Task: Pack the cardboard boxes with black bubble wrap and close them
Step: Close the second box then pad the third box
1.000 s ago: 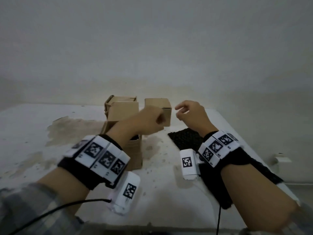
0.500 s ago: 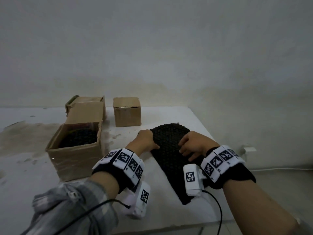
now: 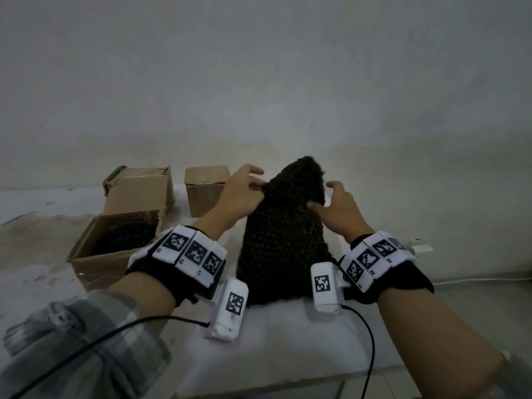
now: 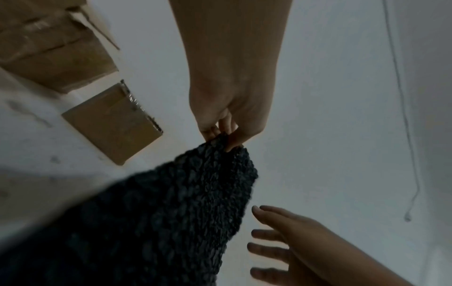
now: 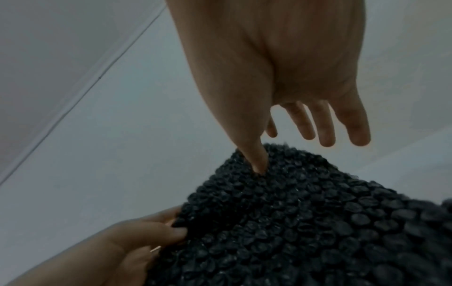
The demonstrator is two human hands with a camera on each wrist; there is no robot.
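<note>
A black bubble wrap sheet [image 3: 283, 240] stands raised off the white table [image 3: 288, 329], its lower end still on the surface. My left hand [image 3: 259, 185] pinches its upper left edge, which shows plainly in the left wrist view [image 4: 223, 138]. My right hand [image 3: 321, 197] is at the upper right edge with fingers spread and straight, and only the thumb [image 5: 259, 164] presses on the wrap. An open cardboard box [image 3: 95, 263] on the left holds black bubble wrap [image 3: 123, 237]. A small closed box [image 3: 205, 194] stands behind my left hand.
Another cardboard box [image 3: 141, 175] with loose flaps sits behind the open one, by the wall. The table's right edge runs just right of my right wrist, with a white wall fitting [image 3: 420, 249] beyond it. A black cable [image 3: 371, 349] hangs over the front edge.
The bubble wrap lay flat on the table under both hands. Now its far end is lifted upright, the left hand pinching it, and the right hand's fingers have spread open.
</note>
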